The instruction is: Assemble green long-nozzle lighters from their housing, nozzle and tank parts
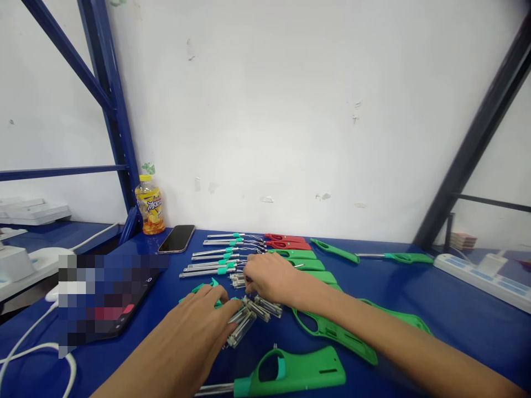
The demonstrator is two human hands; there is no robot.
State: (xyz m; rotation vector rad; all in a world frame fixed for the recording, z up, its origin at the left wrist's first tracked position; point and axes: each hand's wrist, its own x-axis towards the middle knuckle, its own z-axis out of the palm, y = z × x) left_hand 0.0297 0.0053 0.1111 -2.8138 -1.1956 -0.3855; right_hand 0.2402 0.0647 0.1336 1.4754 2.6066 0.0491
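Observation:
My left hand [209, 315] curls over the blue table beside a loose pile of clear plastic lighter fuel tanks [261, 309]. Teal plastic pieces [203, 288] lie partly under its fingers. My right hand [269, 275] reaches across from the right, fingertips pinched down at the back of the pile; what they grip is hidden. Behind it, a row of metal lighter tubes with teal collars [211, 264] is wired to red handle shells [286, 244] and green handle shells [296, 254]. A green long-nosed lighter [301, 373] lies nearest me.
A green shell half [340, 334] lies under my right forearm. Farther right are another long-nosed lighter [409, 258] and a white power strip [485, 279]. At the left are a phone [177, 239], a drink bottle [150, 207], a blurred-out tablet [124, 309] and white cables [33, 326].

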